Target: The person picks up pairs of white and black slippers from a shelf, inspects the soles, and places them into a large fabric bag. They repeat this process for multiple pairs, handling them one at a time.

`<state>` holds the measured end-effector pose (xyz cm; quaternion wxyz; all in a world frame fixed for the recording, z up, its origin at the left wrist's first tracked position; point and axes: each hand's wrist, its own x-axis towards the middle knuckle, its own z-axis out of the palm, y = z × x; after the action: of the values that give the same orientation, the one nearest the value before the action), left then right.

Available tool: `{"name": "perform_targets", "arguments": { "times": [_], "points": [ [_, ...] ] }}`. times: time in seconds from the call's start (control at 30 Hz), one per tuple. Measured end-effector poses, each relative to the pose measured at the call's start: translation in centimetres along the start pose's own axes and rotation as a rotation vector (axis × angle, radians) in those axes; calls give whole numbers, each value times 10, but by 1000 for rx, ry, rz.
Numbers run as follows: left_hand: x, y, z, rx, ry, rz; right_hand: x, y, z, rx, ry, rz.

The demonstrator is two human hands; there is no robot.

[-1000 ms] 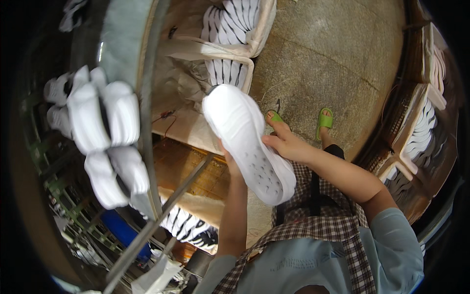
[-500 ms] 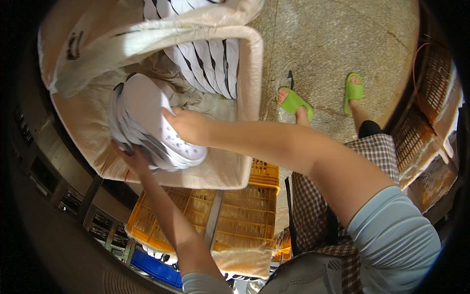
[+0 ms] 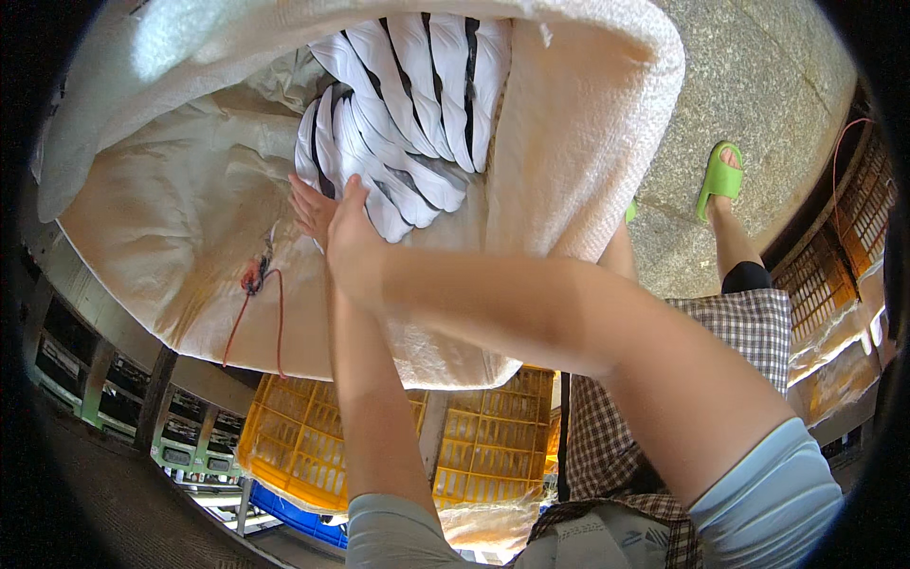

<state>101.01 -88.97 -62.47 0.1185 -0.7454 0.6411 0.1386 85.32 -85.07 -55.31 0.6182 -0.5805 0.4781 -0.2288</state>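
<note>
A nest of white clogs (image 3: pixel 379 175) stands on edge inside a pale cloth-lined container, seen mostly as overlapping white sides. Against the near-left end of this nest, my left hand (image 3: pixel 311 207) lies with its fingers spread, gripping nothing that I can see. My right hand (image 3: pixel 349 226) crosses over the left wrist, one digit stretched up against the clogs; its other fingers are largely hidden. Just beyond, a row of more white clogs (image 3: pixel 427 85) stands packed side by side with dark gaps between them.
The container's thick cloth rim (image 3: pixel 607 123) curves round the right side. A red cord (image 3: pixel 254 284) hangs on the cloth at the near left. Yellow plastic crates (image 3: pixel 483 455) stand below the container, and brown crates (image 3: pixel 825 256) at the far right. Green slippers (image 3: pixel 720 180) are on my feet.
The stack of clogs that both hands held has moved away and right, down beside the row. My hands have let it go and now cross. The container fills more of the view.
</note>
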Motion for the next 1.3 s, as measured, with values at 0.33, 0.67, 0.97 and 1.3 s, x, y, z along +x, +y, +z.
{"name": "perform_targets", "arguments": {
  "times": [0.33, 0.67, 0.97, 1.3],
  "points": [
    [10, -25, 43, 437, -186, 48, -201, -33, -32, 131, 174, -516],
    [-226, 113, -81, -203, 138, 426, -443, -9, -90, -265, -142, -93],
    [-447, 285, -429, -829, -569, 1063, -526, -93, -163, -572, 82, -12],
    [-218, 108, -652, -1754, 560, 285, -530, -137, -189, -670, 188, 166]
  ]
}}
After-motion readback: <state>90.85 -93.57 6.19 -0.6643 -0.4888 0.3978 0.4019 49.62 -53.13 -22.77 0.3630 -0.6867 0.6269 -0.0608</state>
